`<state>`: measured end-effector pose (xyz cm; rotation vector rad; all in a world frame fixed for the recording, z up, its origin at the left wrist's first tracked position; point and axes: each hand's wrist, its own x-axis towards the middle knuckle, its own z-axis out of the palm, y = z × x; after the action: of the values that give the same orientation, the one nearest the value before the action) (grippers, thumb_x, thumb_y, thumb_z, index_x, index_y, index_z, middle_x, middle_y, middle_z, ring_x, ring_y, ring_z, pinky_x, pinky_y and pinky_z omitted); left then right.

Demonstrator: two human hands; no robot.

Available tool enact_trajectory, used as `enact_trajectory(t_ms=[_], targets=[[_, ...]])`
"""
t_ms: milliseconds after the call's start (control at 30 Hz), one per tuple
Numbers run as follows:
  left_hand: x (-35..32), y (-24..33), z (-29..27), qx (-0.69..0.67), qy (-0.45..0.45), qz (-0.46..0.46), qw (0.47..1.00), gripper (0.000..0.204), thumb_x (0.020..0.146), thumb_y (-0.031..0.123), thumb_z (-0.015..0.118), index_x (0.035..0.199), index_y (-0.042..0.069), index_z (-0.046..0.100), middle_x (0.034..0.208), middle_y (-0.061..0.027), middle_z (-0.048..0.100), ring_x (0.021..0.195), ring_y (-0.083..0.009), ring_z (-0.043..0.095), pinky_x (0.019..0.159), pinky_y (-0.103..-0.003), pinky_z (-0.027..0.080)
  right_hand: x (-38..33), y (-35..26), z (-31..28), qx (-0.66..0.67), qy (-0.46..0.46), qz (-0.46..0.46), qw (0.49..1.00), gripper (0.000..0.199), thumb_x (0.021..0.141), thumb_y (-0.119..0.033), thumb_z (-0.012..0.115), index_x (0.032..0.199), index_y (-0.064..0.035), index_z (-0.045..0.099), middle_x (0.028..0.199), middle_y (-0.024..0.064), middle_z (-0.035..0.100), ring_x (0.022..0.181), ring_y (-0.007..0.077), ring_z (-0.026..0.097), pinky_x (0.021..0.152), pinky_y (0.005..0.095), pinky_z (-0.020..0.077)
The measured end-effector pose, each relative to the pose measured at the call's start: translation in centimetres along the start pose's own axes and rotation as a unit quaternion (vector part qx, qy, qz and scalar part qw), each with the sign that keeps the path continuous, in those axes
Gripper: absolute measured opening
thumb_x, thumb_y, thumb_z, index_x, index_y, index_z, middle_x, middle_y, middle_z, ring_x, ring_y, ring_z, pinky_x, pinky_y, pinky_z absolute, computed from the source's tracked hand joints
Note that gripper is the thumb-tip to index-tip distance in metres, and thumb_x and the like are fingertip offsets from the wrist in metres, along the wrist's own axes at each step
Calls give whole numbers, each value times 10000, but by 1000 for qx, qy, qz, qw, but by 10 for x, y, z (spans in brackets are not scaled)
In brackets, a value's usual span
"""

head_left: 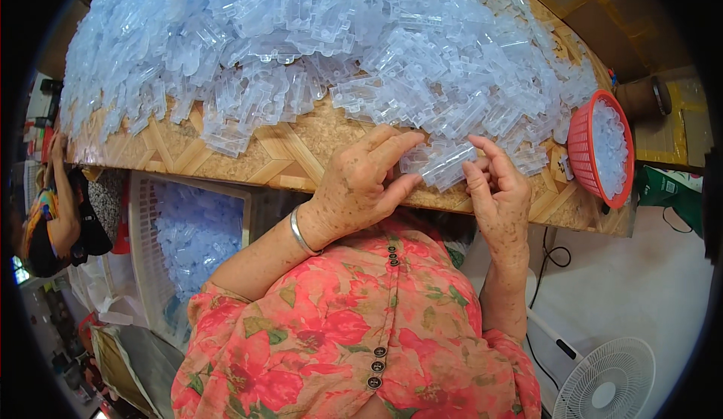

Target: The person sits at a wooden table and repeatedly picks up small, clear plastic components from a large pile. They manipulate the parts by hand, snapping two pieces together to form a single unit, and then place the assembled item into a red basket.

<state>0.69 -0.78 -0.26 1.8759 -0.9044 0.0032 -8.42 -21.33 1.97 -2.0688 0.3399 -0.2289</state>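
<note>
A clear, tube-shaped plastic piece (449, 164) is pinched at its right end between the thumb and fingers of my right hand (501, 193), just over the near edge of the table. My left hand (361, 181), with a silver bangle on its wrist, is beside the piece's left end. Its thumb and index finger stand apart, and I see nothing gripped between them. Beyond both hands spreads a large heap of similar clear, bluish plastic pieces (301, 27), its near fringe reaching my fingertips.
The wood-patterned table (290, 151) curves around in front of me. A red plastic basket (581, 148) of small clear parts stands at its right edge. Below left is a pale crate (143, 230) of bluish pieces. A white fan (606, 389) stands lower right; another person (64, 208) sits far left.
</note>
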Motion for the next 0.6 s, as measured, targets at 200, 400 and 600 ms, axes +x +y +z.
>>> enact_trajectory(t_ms=[200,400,600], targets=[[0,-2,0,-4,3,16,1000,528,751,31,819,1257,53,670,878,-61,605,602,-147,576,545,-296,456,-8,-13,3,-144,-12,-73,987,771,696,-266,929,1347,-7,607,891,53,622,656,141,551,631,305,495],[-1,2,-4,-46,-23,5,999,540,752,8,814,1270,37,663,924,-70,627,662,-137,626,542,-263,500,-12,-12,13,-172,7,-54,984,884,644,-312,941,1385,-19,559,970,99,638,671,206,556,644,352,499],[-5,8,-4,-100,-47,-22,994,473,803,-3,781,1258,13,650,1037,-101,642,748,-124,652,589,-252,547,-12,-5,14,-222,14,-138,965,864,672,-286,912,1404,-19,537,1120,120,640,699,211,572,680,352,521]])
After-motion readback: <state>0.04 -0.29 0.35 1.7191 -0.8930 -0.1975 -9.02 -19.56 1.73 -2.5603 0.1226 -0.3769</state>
